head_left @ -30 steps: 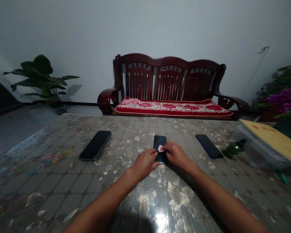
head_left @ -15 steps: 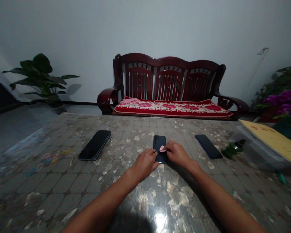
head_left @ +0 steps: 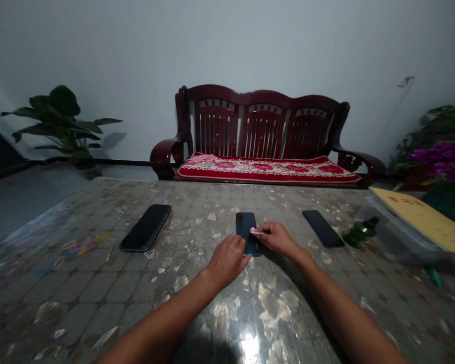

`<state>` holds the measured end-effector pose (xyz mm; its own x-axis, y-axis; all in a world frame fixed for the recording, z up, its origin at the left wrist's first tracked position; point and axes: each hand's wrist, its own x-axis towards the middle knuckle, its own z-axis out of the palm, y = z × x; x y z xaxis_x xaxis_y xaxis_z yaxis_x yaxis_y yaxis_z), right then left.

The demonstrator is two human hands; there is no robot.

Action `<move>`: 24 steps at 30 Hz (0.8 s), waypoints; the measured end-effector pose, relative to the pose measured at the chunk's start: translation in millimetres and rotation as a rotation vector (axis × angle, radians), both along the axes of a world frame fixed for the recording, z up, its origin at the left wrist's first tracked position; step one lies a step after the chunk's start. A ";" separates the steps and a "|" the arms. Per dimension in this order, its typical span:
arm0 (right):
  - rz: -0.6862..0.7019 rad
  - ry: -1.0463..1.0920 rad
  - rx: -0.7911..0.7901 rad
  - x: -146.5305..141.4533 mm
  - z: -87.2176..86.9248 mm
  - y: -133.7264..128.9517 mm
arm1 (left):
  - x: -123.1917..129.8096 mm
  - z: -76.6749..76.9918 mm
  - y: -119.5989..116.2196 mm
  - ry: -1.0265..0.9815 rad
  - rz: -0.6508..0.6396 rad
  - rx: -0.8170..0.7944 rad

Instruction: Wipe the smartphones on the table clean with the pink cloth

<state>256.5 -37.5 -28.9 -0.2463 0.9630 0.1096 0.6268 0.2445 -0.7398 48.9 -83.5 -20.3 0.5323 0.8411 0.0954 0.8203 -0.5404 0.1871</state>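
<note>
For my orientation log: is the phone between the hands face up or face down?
Face down: the phone shows its dark back, with camera lenses near its far-left corner.

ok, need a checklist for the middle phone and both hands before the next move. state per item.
1. Middle phone lies back up: ok, camera lenses show.
2. Left hand at that phone's left edge: ok; how firmly it presses, cannot tell.
3. Right hand pinches the pink piece: ok.
4. Pink piece touches the phone's back: cannot tell, it shows over it but contact is unclear.
5. Left phone and right phone apart from both hands: ok.
6. Green bottle apart from right hand: ok.
</note>
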 end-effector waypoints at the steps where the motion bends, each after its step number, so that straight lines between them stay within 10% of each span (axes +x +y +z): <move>1: -0.054 0.007 0.023 0.9 -0.8 -0.4 | 2.5 0.4 -1.6 0.008 0.010 0.002; 12: -0.274 0.573 -0.071 -2.5 -12.7 9.4 | 16.1 15.4 0.0 0.002 0.070 -0.117; 24: -0.526 0.937 -0.081 11.1 -8.2 6.4 | 7.5 42.0 108.2 0.388 -0.282 -0.011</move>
<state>267.7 -31.2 -37.1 0.3492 0.9366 -0.0294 -0.1853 0.0383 -0.9819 56.4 24.6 21.6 0.7344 0.6588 -0.1630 0.6526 -0.7515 -0.0969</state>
